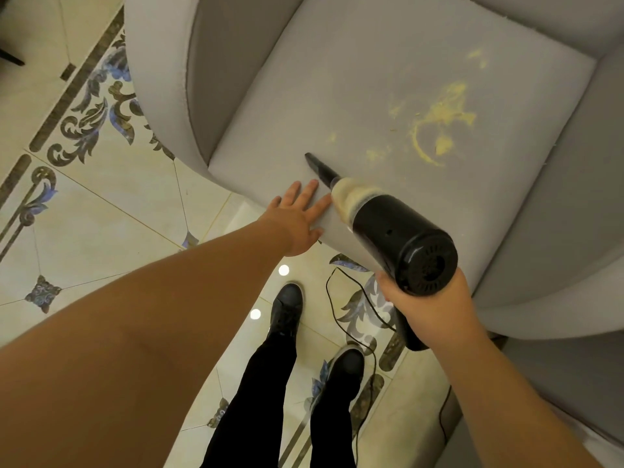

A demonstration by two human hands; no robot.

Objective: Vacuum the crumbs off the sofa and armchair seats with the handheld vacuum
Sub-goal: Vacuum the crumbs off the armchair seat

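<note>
Head view shows the right hand (429, 305) gripping the handheld vacuum (391, 231), nozzle on the armchair seat (337, 79); the left hand (297, 217) presses flat, fingers spread. Yellow crumbs (439, 123) lie beyond the nozzle, so slow overlapping strokes toward them should work best.

Glossy cream floor tiles (101, 211) with ornate dark scrollwork.

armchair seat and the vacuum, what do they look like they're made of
Armchair seat: looks like matte grey woven upholstery fabric, soft, no shine, crumbs clinging to it. Handheld vacuum: apparently hard plastic, with a glossy black body, moulded rear vents and a clear dust cup showing yellow debris inside.
</note>
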